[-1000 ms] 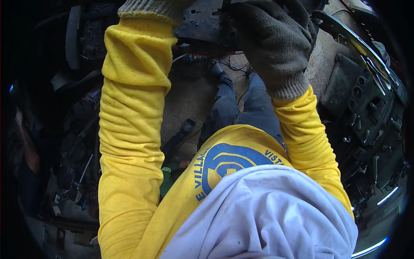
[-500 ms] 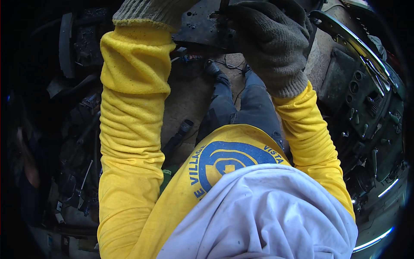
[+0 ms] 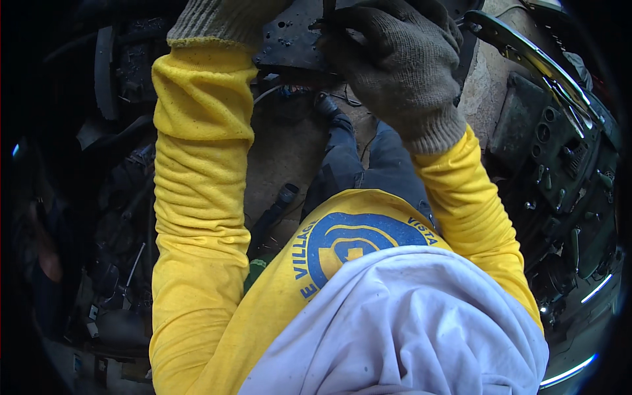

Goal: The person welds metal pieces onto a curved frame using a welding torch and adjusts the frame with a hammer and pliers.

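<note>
A dark metal plate [image 3: 296,47] with several small holes lies at the top middle, between my two gloved hands. My right hand [image 3: 403,69], in a dirty grey knit glove, is over the plate's right part. Its fingers are curled and pressed together by a thin dark upright piece [image 3: 328,8]; what they grip is too dark to make out. At the top edge, by the plate's left side, is my left hand [image 3: 220,18] in a paler knit glove. Only its cuff and back show; the fingers are outside the picture.
A dark panel with round openings and hand tools [image 3: 559,164] stands on the right, below a shiny curved metal strip [image 3: 526,56]. A black cylindrical object [image 3: 284,194] lies on the floor by my legs. Dark metal parts crowd the left, where another person's arm [image 3: 46,247] shows.
My right hand has moved a little to the left, its fingers still curled. The plate and my left hand appear shifted slightly left too.
</note>
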The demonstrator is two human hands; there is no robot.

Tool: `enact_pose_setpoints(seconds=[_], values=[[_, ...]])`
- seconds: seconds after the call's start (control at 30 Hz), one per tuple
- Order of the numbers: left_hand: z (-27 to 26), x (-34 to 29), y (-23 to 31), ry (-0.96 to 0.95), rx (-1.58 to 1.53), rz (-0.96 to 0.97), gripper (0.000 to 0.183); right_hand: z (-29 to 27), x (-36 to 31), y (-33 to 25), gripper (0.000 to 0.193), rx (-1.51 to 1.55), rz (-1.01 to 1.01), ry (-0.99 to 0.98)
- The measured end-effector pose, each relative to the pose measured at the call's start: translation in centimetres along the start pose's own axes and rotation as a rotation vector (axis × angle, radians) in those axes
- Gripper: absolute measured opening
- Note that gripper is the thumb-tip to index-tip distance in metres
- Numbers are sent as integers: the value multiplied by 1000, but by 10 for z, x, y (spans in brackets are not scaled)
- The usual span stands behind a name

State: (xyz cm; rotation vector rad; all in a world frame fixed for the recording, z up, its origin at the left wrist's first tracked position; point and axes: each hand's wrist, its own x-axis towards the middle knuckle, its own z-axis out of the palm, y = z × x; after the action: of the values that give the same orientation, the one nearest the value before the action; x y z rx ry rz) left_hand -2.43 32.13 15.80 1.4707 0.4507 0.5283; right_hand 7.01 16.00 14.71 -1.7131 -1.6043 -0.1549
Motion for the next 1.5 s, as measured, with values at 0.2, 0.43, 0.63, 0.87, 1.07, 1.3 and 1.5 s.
enact_pose_setpoints(seconds=[0.2,0.43,0.63,0.87,1.07,1.3,1.5], values=[[12,-2,13,73,139,-55,37,7,6,-21,11,-145,301,-40],[5,2,6,-48,220,169,38,15,17,-29,23,-192,408,-155],[8,5,7,93,190,-34,37,21,17,-35,21,-327,379,-81],[-16,16,-34,26,680,498,32,32,15,-32,30,-265,292,74],[1,-1,7,-3,103,-155,36,43,2,-25,49,-230,358,-48],[1,0,-7,103,174,234,32,-6,23,-39,38,-121,364,-210],[14,6,0,-45,-122,-95,34,-16,-3,-17,31,-59,292,-168]])
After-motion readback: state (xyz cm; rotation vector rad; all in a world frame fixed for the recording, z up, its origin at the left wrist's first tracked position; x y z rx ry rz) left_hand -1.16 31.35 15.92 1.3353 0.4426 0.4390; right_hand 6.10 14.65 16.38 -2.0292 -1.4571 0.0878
